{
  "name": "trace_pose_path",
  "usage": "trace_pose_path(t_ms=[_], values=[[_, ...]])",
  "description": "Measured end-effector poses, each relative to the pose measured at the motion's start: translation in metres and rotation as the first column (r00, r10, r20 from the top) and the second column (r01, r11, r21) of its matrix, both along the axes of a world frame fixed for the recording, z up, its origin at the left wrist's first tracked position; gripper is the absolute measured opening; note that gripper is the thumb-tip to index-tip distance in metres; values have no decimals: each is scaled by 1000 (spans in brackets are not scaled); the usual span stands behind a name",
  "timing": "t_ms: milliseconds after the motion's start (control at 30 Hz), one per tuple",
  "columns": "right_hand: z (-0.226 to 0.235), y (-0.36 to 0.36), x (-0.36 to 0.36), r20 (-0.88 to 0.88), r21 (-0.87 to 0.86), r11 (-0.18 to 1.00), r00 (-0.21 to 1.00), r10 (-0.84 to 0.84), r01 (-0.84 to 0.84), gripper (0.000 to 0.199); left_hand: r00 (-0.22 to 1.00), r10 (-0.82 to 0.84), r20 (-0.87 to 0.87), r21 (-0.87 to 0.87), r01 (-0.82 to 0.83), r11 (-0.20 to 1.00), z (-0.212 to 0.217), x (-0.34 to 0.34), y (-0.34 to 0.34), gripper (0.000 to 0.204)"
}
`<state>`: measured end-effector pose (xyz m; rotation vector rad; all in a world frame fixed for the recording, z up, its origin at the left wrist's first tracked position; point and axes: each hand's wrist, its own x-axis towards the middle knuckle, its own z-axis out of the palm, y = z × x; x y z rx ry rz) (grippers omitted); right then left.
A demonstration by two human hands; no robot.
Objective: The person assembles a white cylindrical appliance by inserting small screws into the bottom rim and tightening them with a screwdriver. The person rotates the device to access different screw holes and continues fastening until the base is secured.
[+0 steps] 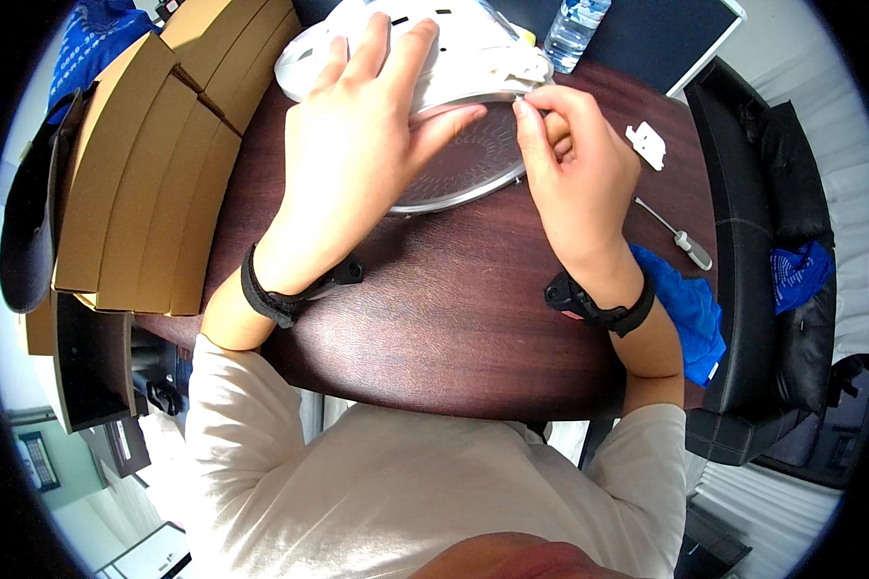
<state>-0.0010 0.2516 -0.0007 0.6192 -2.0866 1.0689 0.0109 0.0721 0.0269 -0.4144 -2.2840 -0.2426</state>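
On the far side of the brown table lies a white plastic housing [468, 43]. A round, see-through part with a light rim [444, 205] and a radial pattern sits at its near side. My left hand [352, 140] rests on the housing, fingers spread and thumb stretched out over the round part. At the right of that rim, my right hand [581, 169] is closed in a pinch with the other fingers curled. Whatever is between its thumb and forefinger is too small to name. Each wrist wears a black band.
Brown cardboard boxes [145, 183] stand along the left side. A water bottle [574, 34] stands at the back. To the right lie a white plastic piece [647, 145], a grey-handled screwdriver [690, 248] and a blue cloth [681, 314]. A black sofa [748, 241] is beyond the table.
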Motion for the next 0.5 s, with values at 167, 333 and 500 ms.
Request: trace_pose_path(t_ms=[167,333,500], values=[[-5,0,-3,-131,59,998,991,-31,39,14,999,34,-39,-32,-35,999,-3,-1,-1,65],[-3,-2,-3,-182,113,989,981,-70,92,15,998,49,-40,-33,-51,998,-4,-1,0,66],[-3,-2,-4,-189,126,986,978,-87,112,17,998,45,-44,-38,-47,998,-4,0,2,66]])
